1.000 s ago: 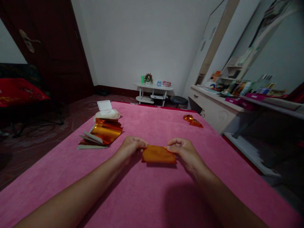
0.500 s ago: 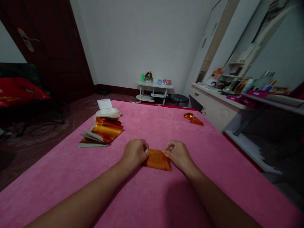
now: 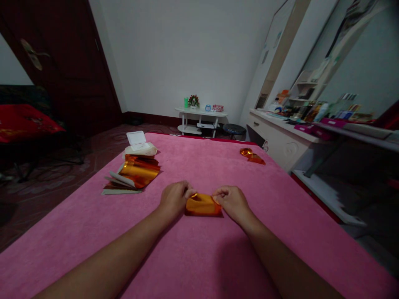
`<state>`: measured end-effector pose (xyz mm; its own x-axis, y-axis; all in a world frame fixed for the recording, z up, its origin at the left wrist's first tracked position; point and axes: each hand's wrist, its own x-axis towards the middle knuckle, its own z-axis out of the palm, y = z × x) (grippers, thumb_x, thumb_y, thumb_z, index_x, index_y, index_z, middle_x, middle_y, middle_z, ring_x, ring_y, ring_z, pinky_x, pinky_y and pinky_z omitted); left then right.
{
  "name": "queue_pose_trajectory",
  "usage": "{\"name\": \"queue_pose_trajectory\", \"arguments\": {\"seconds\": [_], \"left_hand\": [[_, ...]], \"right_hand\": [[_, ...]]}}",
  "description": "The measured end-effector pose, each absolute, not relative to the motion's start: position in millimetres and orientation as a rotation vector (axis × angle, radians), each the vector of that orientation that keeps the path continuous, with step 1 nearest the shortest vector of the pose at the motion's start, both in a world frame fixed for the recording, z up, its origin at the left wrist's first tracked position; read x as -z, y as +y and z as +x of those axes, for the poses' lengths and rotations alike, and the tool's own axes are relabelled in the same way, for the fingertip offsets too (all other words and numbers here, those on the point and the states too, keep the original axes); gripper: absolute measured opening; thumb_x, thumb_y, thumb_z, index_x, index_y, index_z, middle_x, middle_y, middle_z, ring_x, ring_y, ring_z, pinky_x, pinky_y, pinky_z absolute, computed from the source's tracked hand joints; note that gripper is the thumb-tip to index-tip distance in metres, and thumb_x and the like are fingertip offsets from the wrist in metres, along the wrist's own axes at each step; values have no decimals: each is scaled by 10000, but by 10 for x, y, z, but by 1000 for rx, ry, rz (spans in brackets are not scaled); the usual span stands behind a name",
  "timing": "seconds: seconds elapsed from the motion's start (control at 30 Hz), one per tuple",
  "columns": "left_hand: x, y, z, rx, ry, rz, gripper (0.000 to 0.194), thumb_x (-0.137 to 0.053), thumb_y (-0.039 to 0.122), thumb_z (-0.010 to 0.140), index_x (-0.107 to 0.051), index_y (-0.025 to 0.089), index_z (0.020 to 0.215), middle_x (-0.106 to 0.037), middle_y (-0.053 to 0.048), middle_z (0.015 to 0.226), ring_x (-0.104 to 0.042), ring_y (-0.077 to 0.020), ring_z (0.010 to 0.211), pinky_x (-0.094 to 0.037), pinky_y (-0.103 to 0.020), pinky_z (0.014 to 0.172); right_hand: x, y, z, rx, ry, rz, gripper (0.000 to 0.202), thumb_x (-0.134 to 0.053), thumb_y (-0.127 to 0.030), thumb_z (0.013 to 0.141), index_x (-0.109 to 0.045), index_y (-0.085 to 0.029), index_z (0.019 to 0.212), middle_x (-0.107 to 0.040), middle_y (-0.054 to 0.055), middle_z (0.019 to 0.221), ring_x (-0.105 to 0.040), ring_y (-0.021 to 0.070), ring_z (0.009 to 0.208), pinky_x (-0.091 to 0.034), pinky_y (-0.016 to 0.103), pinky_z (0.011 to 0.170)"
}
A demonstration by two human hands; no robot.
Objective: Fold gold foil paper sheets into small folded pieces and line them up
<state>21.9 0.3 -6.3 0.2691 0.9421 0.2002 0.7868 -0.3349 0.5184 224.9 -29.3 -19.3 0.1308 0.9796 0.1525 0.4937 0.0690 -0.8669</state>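
A shiny gold-orange foil paper sheet (image 3: 203,206), curled over on itself, lies on the pink cloth between my hands. My left hand (image 3: 175,198) pinches its left end near the far corner. At the opposite end, my right hand (image 3: 231,200) grips the far right corner between thumb and fingers. To the left rests a stack of foil paper (image 3: 141,171), its sheets bent and fanned, some with dull grey-beige backs showing. Folded foil pieces (image 3: 252,156) sit near the far right edge of the cloth.
A white plastic box with its lid up (image 3: 137,143) stands behind the stack on the far left. The pink cloth (image 3: 174,257) covers the surface. Beyond are a small white table (image 3: 201,111), a dark round stool (image 3: 234,129) and a cluttered dresser (image 3: 280,133) on the right.
The foil sheet between my hands has curled over further, and its near edge has moved away from me. Both hands keep their grip at its ends. The view has shifted slightly.
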Motion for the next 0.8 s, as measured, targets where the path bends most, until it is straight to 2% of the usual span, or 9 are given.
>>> {"name": "queue_pose_trajectory", "arguments": {"seconds": [0.13, 0.3, 0.37, 0.43, 0.5, 0.63, 0.8], "left_hand": [[95, 54, 177, -1055, 1246, 1994, 210, -530, 303, 830, -572, 176, 668, -601, -1, 620, -543, -146, 595, -346, -226, 571], [54, 8, 211, -1245, 1074, 1833, 173, -538, 252, 811, -535, 168, 660, -550, 16, 602, -503, -121, 570, -357, -210, 549], [32, -18, 216, -1289, 1048, 1817, 129, -545, 236, 809, -541, 170, 699, -547, 19, 616, -509, -116, 571, -368, -206, 548], [10, -40, 206, -1328, 1022, 1846, 37, -531, 198, 815, -561, 178, 824, -564, 20, 659, -528, -115, 591, -383, -204, 560], [-12, -56, 185, -1316, 941, 1985, 143, -494, 131, 817, -580, 188, 916, -591, 4, 723, -554, -121, 653, -402, -212, 605], [-51, -77, 139, -1170, 709, 2308, 288, -397, 16, 797, -629, 175, 858, -585, -37, 781, -553, -135, 747, -413, -236, 677], [-88, -111, 129, -1161, 681, 2388, 241, -392, 10, 791, -584, 152, 828, -566, -47, 786, -537, -139, 746, -423, -253, 699]], "right_hand": [[143, -299, 2222, -777, -1493, -1394, 159, -568, -215, 676, -724, -202, 703, -692, 19, 676, -619, 172, 641, -445, 261, 600], [18, -348, 2188, -938, -1395, -1243, 133, -590, -286, 689, -662, -177, 664, -585, -16, 580, -522, 132, 548, -391, 240, 548], [-14, -377, 2180, -972, -1387, -1196, 146, -608, -310, 697, -643, -175, 654, -560, -20, 584, -499, 125, 551, -367, 233, 534], [-32, -403, 2171, -967, -1398, -1171, 152, -606, -314, 715, -632, -175, 658, -545, -21, 594, -484, 121, 558, -352, 228, 527], [-39, -419, 2165, -954, -1412, -1168, 155, -592, -310, 737, -625, -178, 664, -525, -27, 580, -467, 117, 545, -344, 226, 523], [-32, -418, 2175, -906, -1435, -1192, 156, -584, -307, 742, -622, -182, 658, -536, -26, 579, -475, 123, 549, -360, 231, 539], [2, -402, 2202, -844, -1488, -1214, 153, -553, -283, 766, -615, -179, 672, -556, -11, 633, -504, 136, 601, -381, 237, 568]]}}
